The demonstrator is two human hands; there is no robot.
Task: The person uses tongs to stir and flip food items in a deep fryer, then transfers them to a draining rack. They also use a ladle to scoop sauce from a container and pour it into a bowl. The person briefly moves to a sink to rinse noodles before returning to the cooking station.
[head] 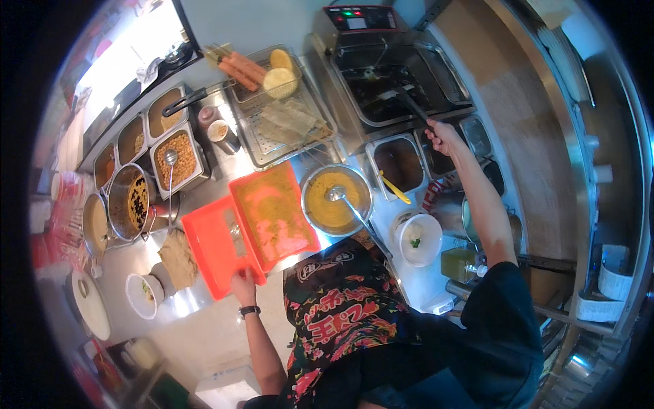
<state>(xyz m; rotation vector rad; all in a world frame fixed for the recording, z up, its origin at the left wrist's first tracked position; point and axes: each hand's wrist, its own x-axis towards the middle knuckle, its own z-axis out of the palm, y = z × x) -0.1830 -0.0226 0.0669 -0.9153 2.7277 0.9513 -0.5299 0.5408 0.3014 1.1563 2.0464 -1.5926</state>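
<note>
My right hand (442,137) is closed around a black handle (413,106) with a metal fitting at its far end. That handle reaches over the dark oil of a deep fryer (352,120); what hangs below the fitting is hard to make out. Lower left, my left hand (244,287) grips the near rim of a red plastic tray (207,250), whose floor is mostly bare apart from a translucent patch. A second red tray (276,214), coated in yellow batter, overlaps its right side. Right of the trays stands a steel bowl (307,217) of yellow batter with a ladle (357,214) in it.
Behind the trays, a wire basket (250,94) holds sausages and round slices above a perforated pan (255,153) of skewered sheets. Steel bins (203,166) and pots line the left. Paper bowls (429,245) (134,294) stand on both sides. Sauce bins (373,153) sit below the fryer.
</note>
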